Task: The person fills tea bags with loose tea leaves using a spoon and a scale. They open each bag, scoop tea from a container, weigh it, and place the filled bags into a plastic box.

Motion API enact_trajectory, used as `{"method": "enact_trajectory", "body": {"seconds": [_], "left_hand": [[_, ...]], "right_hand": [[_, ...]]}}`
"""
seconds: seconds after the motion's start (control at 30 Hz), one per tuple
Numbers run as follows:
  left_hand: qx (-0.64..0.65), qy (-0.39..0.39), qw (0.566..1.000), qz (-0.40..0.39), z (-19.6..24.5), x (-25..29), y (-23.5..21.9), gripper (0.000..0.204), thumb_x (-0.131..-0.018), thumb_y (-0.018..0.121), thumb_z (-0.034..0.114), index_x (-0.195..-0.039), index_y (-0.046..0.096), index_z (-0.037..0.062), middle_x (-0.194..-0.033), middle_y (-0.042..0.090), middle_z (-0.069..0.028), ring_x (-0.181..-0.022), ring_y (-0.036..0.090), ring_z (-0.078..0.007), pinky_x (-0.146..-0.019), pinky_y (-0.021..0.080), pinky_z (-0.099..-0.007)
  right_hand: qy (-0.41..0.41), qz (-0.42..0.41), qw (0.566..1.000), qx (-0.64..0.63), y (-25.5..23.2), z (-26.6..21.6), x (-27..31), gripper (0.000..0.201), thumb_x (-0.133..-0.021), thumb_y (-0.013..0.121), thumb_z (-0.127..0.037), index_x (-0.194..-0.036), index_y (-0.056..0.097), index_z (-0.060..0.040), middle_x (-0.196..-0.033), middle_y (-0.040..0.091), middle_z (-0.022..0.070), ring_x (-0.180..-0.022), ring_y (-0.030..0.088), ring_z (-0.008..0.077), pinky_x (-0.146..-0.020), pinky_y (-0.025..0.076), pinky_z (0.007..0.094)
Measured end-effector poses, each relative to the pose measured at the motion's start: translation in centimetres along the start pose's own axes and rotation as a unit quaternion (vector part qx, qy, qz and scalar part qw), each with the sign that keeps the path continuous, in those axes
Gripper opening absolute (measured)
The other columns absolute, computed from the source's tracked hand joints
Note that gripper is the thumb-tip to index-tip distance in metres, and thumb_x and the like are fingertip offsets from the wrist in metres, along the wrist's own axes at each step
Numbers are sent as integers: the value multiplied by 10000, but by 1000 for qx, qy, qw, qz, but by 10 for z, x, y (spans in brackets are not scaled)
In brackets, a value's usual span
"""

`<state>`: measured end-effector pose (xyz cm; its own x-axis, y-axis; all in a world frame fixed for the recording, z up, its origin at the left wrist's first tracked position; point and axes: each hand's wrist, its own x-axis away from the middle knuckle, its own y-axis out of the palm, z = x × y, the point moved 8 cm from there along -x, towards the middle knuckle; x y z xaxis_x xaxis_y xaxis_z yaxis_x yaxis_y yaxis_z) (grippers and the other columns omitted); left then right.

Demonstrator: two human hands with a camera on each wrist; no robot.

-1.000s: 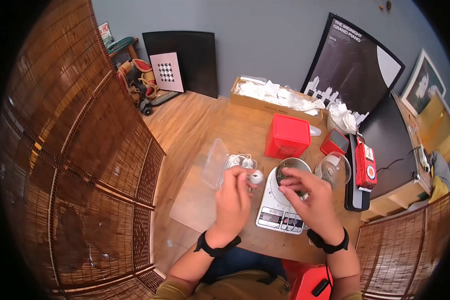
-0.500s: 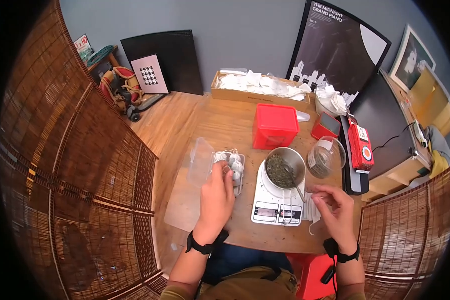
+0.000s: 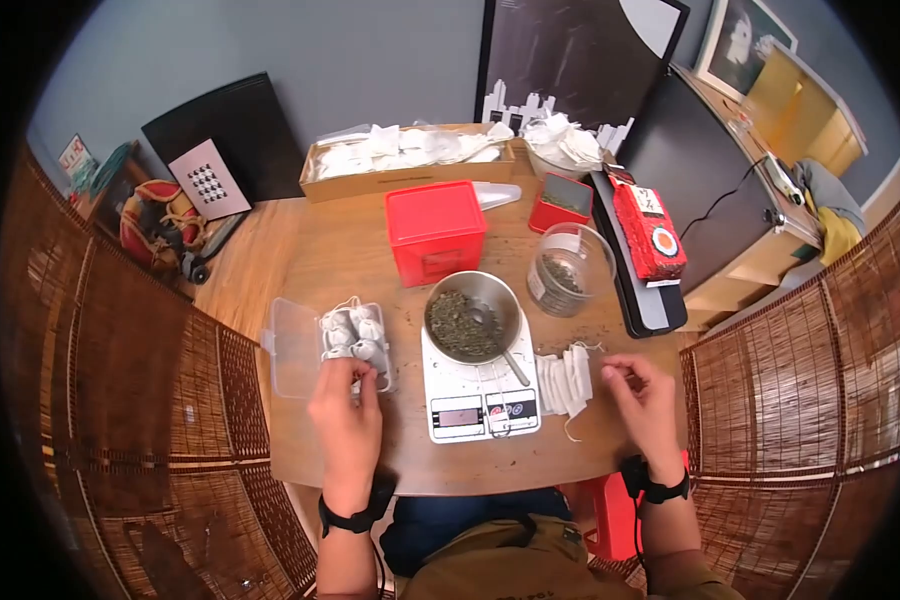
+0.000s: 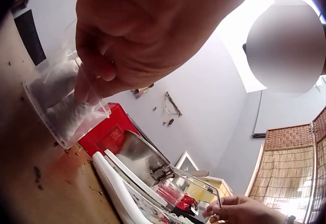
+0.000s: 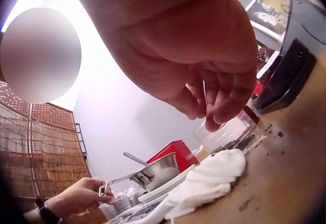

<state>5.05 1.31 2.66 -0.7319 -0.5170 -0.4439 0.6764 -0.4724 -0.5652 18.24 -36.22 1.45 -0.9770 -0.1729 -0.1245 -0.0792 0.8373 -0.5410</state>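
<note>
In the head view my left hand (image 3: 348, 425) reaches into the near end of a clear box (image 3: 282, 345) of round white pouches (image 3: 339, 325). Its thumb and fingers are around a pouch, with the tips partly hidden; the left wrist view shows them inside the box wall (image 4: 43, 114). My right hand (image 3: 645, 408) hovers just right of a row of flat white bags (image 3: 562, 382), fingers loosely bent, nothing seen in them. Between the hands, a steel pot (image 3: 515, 310) of dried leaves, with a spoon (image 3: 513, 362) in it, sits on a white scale (image 3: 438, 385).
Behind the pot is a red lidded box (image 3: 435, 220), and farther back a cardboard box (image 3: 350, 186) of white bags. At the right stand a clear jar (image 3: 573, 270), a small red tin (image 3: 560, 205) and a red packet (image 3: 650, 230) on a black case (image 3: 648, 312). Leaf crumbs dot the table.
My left hand went from beside the pot, holding a white pouch, to the clear box. From over the pot, my right hand moved right to beside the flat bags. The head view shifted.
</note>
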Motion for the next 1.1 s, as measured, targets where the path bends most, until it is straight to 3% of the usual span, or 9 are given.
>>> {"method": "enact_trajectory", "body": {"seconds": [0.13,0.37,0.6,0.7,0.77,0.83,0.9,0.97,1.1], "left_hand": [[-21,-8,1000,-6,-1,1,0,118,-895,745,-104,-964,668,-45,-906,713,-175,-835,743,-321,-782,585,-386],[-13,-13,1000,-11,6,5,-3,145,-896,748,-105,-947,625,-45,-910,669,-168,-862,702,-324,-801,550,-402],[-67,30,996,51,23,12,-12,250,-897,784,-59,-1049,590,-10,-1027,557,-151,-946,580,-319,-839,500,-427],[-91,65,989,96,42,15,-18,253,-906,798,-27,-1079,616,0,-1059,557,-132,-979,572,-271,-737,500,-361],[-33,11,996,80,54,22,-17,256,-909,805,-22,-1103,641,10,-1042,581,-92,-908,584,-195,-612,457,-276],[128,11,991,-47,74,31,-3,288,-908,811,-45,-1152,672,17,-1069,632,-80,-885,630,-137,-580,482,-207],[370,-68,908,-186,75,59,39,367,-892,853,-23,-1218,686,3,-1128,715,-128,-870,680,-78,-575,486,-196],[497,-161,822,-227,101,74,52,457,-891,864,-35,-1303,668,-7,-1185,736,-141,-895,711,-64,-648,559,-201],[509,-101,837,-172,120,79,48,551,-854,835,-147,-1349,614,-47,-1214,695,-156,-901,722,-129,-710,619,-239]], "right_hand": [[5,-69,997,20,16,7,5,207,-936,830,-93,-1093,778,32,-996,765,100,-760,706,147,-671,556,276],[-5,-64,997,32,24,16,8,173,-921,815,-82,-1045,781,34,-1014,781,108,-765,712,162,-656,557,285],[-7,38,999,6,4,5,17,72,-957,764,-18,-988,750,45,-1025,780,108,-737,661,123,-642,524,276],[-60,93,993,-32,-5,-3,28,54,-961,762,4,-996,739,37,-1037,779,128,-767,679,147,-677,536,283],[-105,118,986,-45,-8,-14,39,58,-957,767,14,-1001,733,32,-1048,780,142,-798,707,172,-706,551,289],[-215,130,968,13,-7,-44,59,90,-933,784,32,-991,715,33,-1080,784,177,-887,760,243,-777,584,312],[-237,118,964,28,1,-55,74,131,-911,805,35,-992,703,31,-1113,786,194,-955,781,293,-811,609,343],[-322,112,939,50,13,-71,93,172,-906,815,22,-1029,694,22,-1111,789,183,-945,774,303,-794,622,373],[-397,40,914,71,41,-81,108,271,-853,850,20,-1074,694,1,-1203,766,174,-905,753,297,-726,607,370]]}}
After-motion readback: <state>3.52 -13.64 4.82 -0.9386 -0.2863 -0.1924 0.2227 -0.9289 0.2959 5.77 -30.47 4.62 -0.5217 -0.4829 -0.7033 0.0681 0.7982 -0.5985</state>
